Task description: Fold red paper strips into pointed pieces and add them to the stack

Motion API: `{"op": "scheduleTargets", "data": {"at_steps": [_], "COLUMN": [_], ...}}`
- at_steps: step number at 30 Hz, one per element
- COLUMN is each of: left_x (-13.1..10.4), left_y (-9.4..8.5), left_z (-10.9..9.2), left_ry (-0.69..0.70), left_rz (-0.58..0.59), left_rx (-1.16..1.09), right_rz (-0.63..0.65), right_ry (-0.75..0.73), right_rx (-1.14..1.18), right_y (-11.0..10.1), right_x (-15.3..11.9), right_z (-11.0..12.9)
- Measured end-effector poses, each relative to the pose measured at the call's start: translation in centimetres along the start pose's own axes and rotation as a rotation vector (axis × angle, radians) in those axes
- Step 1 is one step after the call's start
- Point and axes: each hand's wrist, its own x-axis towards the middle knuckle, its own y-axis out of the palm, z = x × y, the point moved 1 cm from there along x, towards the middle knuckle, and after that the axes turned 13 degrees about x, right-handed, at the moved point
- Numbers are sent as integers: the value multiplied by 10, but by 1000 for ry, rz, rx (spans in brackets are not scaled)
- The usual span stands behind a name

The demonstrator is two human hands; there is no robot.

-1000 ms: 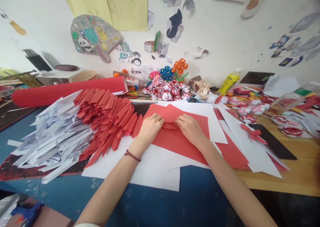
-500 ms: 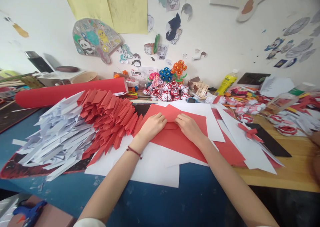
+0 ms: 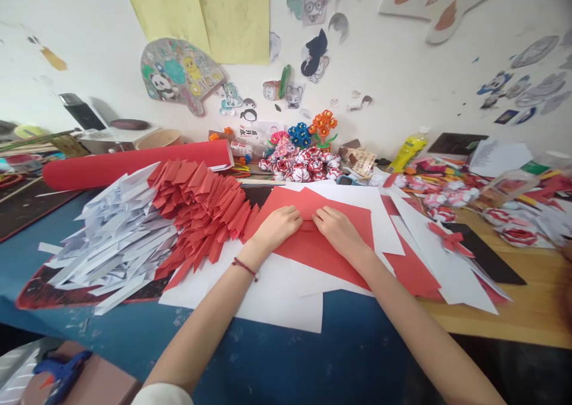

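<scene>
Both hands meet over red paper sheets (image 3: 330,259) near the middle of the table. My left hand (image 3: 282,223), with a dark red string on the wrist, has its fingers closed on the left side of a small folded red paper (image 3: 307,212). Its right side is pinched by my right hand (image 3: 334,221). The folded paper lies flat on the larger red sheet, its lower edge between the fingertips. White sheets (image 3: 286,310) lie under the red ones. To the left are a heap of folded red strips (image 3: 201,205) and a heap of folded white strips (image 3: 120,232).
A red roll (image 3: 134,164) lies behind the heaps. Red-and-white paper flowers (image 3: 301,170) and a yellow bottle (image 3: 409,150) stand by the wall. Loose sheets (image 3: 451,262) and a red bow (image 3: 451,239) are at right. A blue tool (image 3: 65,372) is at lower left.
The view has shifted slightly, so the scene sits a little further right. The fingers have come slightly closer together, and less of the folded paper's lower flap shows below them.
</scene>
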Motion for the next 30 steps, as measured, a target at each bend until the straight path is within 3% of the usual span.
{"op": "scheduleTargets", "data": {"at_steps": [13,21,30], "left_x": [-1,1,-5], "left_y": [-1,-5,-14], "left_z": [-3,-3,0], "left_ry": [66,75,-54], "left_rz": [-39,25,80], "left_rx": [63,54,-108], "right_rz": [37,75,44], "right_ry": [1,6,102], "right_rx": [-107,-74,21], "right_y": [1,-1,-6], "right_x": [-1,1,-2], "right_z": [11,15,13]}}
